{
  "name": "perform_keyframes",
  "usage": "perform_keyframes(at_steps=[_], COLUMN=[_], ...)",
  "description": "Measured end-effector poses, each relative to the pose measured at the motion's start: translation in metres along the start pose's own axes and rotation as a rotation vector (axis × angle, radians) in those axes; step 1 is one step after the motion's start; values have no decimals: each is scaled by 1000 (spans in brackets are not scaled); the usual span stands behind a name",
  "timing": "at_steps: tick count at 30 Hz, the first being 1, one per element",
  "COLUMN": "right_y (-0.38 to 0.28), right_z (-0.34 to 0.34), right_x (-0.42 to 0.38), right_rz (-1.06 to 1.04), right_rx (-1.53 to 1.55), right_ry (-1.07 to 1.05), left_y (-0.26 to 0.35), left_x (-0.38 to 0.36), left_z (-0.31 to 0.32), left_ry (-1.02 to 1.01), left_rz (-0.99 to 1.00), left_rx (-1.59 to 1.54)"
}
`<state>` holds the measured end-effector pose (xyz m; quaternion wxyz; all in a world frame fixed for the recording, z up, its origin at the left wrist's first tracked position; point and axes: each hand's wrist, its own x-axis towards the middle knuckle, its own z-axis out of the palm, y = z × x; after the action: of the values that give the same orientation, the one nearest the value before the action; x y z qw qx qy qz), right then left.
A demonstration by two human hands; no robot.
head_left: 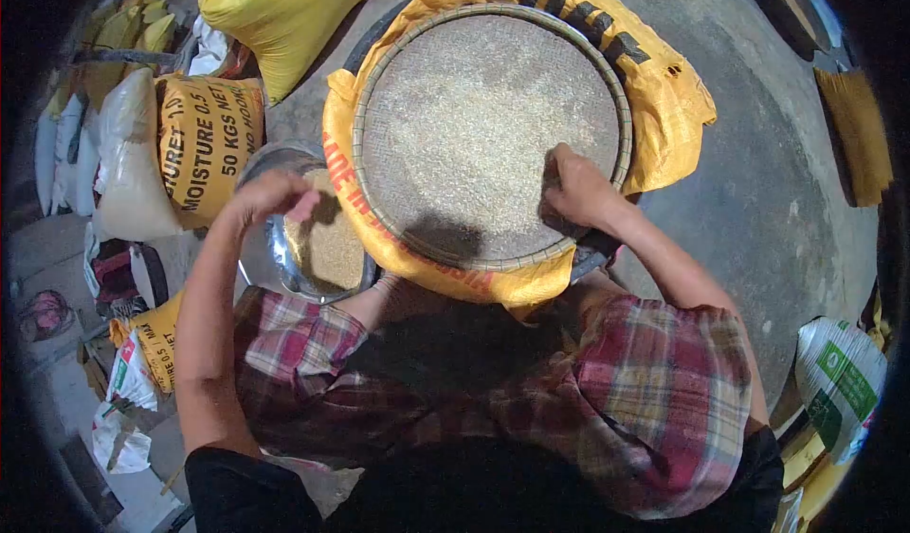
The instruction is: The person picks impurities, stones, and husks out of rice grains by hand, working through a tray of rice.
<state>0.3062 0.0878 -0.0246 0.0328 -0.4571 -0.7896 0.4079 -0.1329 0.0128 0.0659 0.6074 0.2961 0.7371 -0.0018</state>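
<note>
A round woven winnowing tray [626,106] with a bamboo rim lies in front of me. Pale grain [474,125] is spread over most of its surface. Over the tray's right side is my right hand [580,190], fingers curled in close to the grain; whatever they hold is hidden. My left hand [275,196] hovers above a shiny metal bowl [275,258] at the tray's left, its fingers bunched together, and their contents cannot be made out. Golden-brown grain [332,248] fills part of that bowl.
Beneath the tray spreads an orange printed sack [668,144]. A full yellow sack [275,11] and a printed fertilizer sack [213,144] stand at the left. A green-and-white bag [839,381] lies at the far right, on the grey floor [749,192].
</note>
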Motion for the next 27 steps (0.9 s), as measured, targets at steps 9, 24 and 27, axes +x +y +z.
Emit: perform_keyframes(at_steps=[9, 24, 27], right_y=[-53, -24, -20], right_z=[-14, 13, 0], right_x=[27, 23, 55], right_rz=[-111, -574, -687], right_rx=[252, -111, -115], right_ry=[60, -259, -122], left_y=[-16, 63, 75], left_x=[10, 31, 38], left_z=[20, 224, 204], left_ry=[383, 149, 408], left_rz=[-113, 1101, 1154], left_rx=[1185, 812, 743])
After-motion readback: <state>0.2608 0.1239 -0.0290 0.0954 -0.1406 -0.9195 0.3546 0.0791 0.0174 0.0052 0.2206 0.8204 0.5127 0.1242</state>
